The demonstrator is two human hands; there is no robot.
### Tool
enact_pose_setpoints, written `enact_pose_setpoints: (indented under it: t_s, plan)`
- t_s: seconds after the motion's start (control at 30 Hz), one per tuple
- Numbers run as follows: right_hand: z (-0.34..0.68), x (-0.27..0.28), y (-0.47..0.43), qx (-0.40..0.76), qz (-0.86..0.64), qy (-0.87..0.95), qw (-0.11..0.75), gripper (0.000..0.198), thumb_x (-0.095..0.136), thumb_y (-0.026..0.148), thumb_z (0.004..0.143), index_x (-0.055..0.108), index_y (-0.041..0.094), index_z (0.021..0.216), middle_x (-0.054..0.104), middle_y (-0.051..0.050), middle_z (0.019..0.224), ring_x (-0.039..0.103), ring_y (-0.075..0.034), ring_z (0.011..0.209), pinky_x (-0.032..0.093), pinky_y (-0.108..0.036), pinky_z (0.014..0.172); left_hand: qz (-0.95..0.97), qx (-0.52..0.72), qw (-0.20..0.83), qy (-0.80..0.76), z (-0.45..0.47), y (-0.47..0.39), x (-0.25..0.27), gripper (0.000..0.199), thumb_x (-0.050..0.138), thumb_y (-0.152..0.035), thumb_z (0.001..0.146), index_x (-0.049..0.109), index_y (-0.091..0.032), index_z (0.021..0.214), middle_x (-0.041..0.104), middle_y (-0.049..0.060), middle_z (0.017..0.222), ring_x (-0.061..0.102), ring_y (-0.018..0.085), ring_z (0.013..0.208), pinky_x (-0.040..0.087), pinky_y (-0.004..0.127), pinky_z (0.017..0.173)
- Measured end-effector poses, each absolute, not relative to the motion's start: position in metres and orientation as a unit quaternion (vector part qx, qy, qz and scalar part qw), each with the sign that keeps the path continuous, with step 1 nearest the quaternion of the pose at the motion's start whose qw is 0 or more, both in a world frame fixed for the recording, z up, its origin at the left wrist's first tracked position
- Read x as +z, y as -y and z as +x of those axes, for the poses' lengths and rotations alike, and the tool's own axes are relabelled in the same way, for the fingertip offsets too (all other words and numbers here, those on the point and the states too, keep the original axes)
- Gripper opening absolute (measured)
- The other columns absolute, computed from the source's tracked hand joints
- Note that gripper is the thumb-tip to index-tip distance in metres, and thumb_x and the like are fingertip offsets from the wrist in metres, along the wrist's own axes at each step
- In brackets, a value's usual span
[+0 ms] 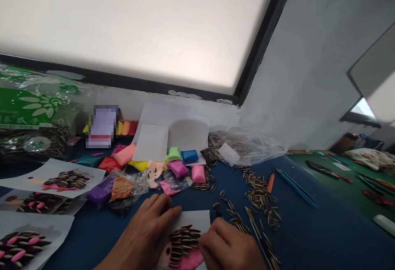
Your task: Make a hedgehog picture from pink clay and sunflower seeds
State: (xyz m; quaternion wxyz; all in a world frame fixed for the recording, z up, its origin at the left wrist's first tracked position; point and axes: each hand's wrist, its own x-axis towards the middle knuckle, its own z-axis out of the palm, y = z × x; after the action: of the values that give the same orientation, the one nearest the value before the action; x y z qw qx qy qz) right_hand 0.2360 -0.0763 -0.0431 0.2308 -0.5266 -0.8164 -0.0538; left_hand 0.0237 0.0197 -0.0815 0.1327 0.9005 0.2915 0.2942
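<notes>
A white paper card lies before me, bearing a pink clay shape with rows of striped sunflower seeds stuck into it. At its left side, a pale clay part shows a dark dot. My left hand rests over the card's left edge, its fingers laid down loosely and partly covering the pale part. On the card's right side, my right hand is closed in a pinch, its fingertips at the edge of the seed rows. Whatever sits between those fingertips is hidden.
Loose sunflower seeds and tweezers lie to the right, with a blue pen-like tool beyond. Colored clay packets stand ahead. Finished-looking seed pictures, a seed bag and a blurred phone are left.
</notes>
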Motion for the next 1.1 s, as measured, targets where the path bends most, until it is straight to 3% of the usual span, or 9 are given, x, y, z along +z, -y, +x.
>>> enact_pose_setpoints:
  t_s: [0.17, 0.5, 0.67, 1.1]
  plan:
    - [0.27, -0.03, 0.059, -0.035, -0.6, 0.761, 0.245, 0.024, 0.043, 0.012, 0.098, 0.064, 0.02, 0.087, 0.061, -0.003, 0.08, 0.062, -0.016, 0.064, 0.041, -0.025, 0.057, 0.9, 0.295, 0.137, -0.292, 0.021, -0.02, -0.083, 0.038, 0.044, -0.009, 0.094, 0.064, -0.025, 0.122, 0.06, 0.008, 0.103, 0.056, 0.025, 0.087, 0.047, 0.035, 0.073]
    - [0.296, -0.027, 0.042, 0.046, -0.672, 0.718, 0.177, 0.023, 0.053, 0.009, 0.098, 0.074, 0.018, 0.098, 0.065, -0.005, 0.091, 0.067, -0.019, 0.081, 0.047, -0.028, 0.07, 0.903, 0.277, 0.143, -0.294, 0.02, -0.021, -0.084, 0.029, 0.049, -0.015, 0.097, 0.065, -0.024, 0.119, 0.06, 0.008, 0.101, 0.056, 0.025, 0.087, 0.044, 0.033, 0.073]
    - [0.288, -0.025, 0.038, 0.039, -0.691, 0.714, 0.103, 0.019, 0.058, 0.007, 0.095, 0.073, 0.019, 0.097, 0.066, -0.005, 0.094, 0.066, -0.019, 0.086, 0.049, -0.028, 0.074, 0.902, 0.282, 0.148, -0.292, 0.02, -0.021, -0.083, 0.029, 0.048, -0.017, 0.097, 0.066, -0.024, 0.118, 0.06, 0.007, 0.1, 0.055, 0.024, 0.085, 0.045, 0.032, 0.072]
    - [0.282, -0.016, 0.034, -0.016, -0.661, 0.75, -0.032, 0.024, 0.056, -0.005, 0.087, 0.067, 0.016, 0.094, 0.067, -0.008, 0.097, 0.062, -0.022, 0.078, 0.041, -0.032, 0.068, 0.904, 0.281, 0.127, -0.296, 0.021, -0.02, -0.081, 0.032, 0.047, -0.011, 0.095, 0.066, -0.025, 0.116, 0.061, 0.007, 0.099, 0.056, 0.025, 0.084, 0.045, 0.033, 0.071]
